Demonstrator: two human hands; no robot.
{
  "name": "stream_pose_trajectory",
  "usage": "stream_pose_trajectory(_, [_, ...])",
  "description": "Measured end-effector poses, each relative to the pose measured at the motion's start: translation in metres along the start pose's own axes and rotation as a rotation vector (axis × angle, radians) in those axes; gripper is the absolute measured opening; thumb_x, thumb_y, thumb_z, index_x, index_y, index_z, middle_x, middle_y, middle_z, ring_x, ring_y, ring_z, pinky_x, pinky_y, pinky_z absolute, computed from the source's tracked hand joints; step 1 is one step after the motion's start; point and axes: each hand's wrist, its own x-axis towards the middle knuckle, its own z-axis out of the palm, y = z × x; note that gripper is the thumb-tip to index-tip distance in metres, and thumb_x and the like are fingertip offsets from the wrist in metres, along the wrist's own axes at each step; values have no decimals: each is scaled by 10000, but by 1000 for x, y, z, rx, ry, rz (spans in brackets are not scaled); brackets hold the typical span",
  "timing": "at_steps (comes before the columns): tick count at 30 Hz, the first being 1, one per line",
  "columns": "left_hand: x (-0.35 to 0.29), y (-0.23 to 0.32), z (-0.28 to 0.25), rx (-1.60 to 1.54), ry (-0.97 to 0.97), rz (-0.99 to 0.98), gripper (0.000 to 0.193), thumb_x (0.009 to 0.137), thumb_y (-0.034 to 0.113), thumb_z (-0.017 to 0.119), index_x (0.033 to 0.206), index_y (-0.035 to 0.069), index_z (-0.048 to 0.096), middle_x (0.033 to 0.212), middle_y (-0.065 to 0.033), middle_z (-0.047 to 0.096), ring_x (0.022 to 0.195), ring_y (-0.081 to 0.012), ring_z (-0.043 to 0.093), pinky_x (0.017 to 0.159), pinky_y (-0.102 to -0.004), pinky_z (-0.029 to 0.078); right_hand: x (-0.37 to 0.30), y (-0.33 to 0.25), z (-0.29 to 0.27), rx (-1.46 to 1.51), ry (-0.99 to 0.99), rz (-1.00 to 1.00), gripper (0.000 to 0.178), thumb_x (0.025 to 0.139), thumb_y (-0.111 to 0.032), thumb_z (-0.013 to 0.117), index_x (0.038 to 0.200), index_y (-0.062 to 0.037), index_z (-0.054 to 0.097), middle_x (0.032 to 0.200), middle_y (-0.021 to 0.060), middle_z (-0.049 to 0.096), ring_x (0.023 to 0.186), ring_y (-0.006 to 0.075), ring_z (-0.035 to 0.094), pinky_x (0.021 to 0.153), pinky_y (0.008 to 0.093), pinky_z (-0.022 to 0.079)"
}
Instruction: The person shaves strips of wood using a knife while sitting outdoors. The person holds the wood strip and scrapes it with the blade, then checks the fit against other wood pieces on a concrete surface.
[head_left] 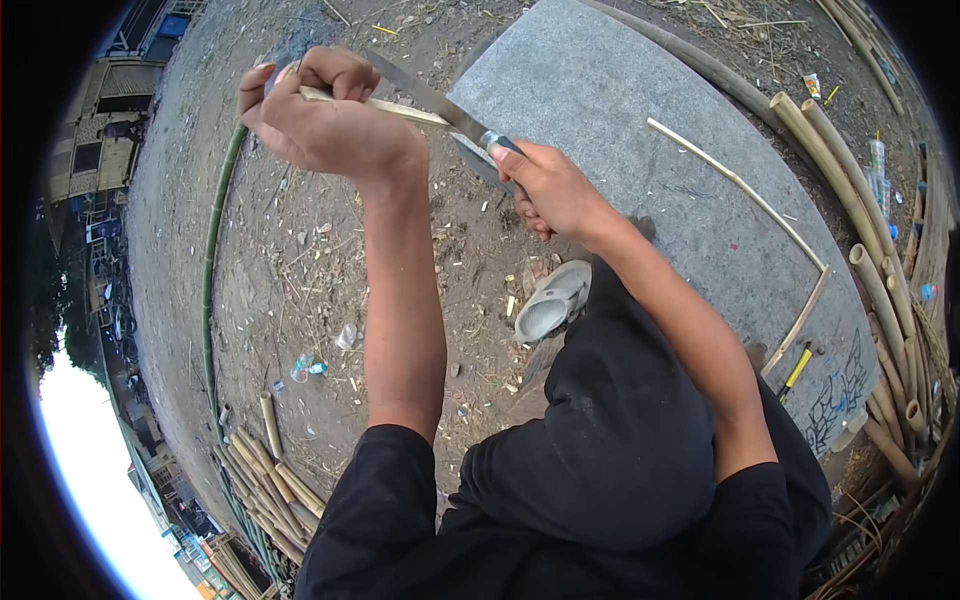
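Observation:
My left hand (325,115), raised at the upper left, is closed round a thin pale bamboo strip (405,109). The strip points right, toward the blade. In my right hand (560,190) is a knife (440,103) with a dark handle, its long blade slanting up and left past the strip. Blade and strip cross near the strip's right end; whether the edge cuts into it I cannot tell. Both hands are off the left side of a grey stone slab (620,90). A long, bent bamboo strip (735,180) lies on that slab.
A yellow-and-black handled tool (797,370) lies at the slab's near right. Bamboo poles (835,160) line the right side, and more cut poles (270,480) lie lower left. A green pole (215,240) stretches along the left. One grey sandal (553,300) shows below my right hand.

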Motion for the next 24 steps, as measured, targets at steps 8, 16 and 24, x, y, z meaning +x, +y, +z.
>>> stream_pose_trajectory(8, [12, -2, -7, 51, 71, 30, 122, 900, 223, 287, 961, 119, 309, 550, -8, 304, 548, -134, 291, 538, -312, 278, -25, -45, -6, 270, 108, -366, 395, 980, -414, 543, 959, -20, 556, 623, 75, 536, 529, 202, 545, 533, 369, 438])
stream_pose_trajectory(16, [11, -2, -10, 56, 53, 14, 139, 905, 260, 284, 926, 123, 284, 534, -5, 274, 536, -139, 289, 540, -313, 265, 18, 14, 12, -172, 148, -207, 326, 963, -350, 550, 942, -25, 556, 697, 244, 628, 677, 430, 641, 618, 485, 479])
stream_pose_trajectory(24, [17, -6, -22, 99, 63, 16, 139, 900, 265, 285, 903, 126, 277, 533, -10, 275, 554, -142, 295, 546, -306, 261, -13, -37, 13, 20, 45, -201, 448, 986, -434, 476, 985, 2, 575, 740, 198, 648, 696, 395, 630, 653, 458, 478])
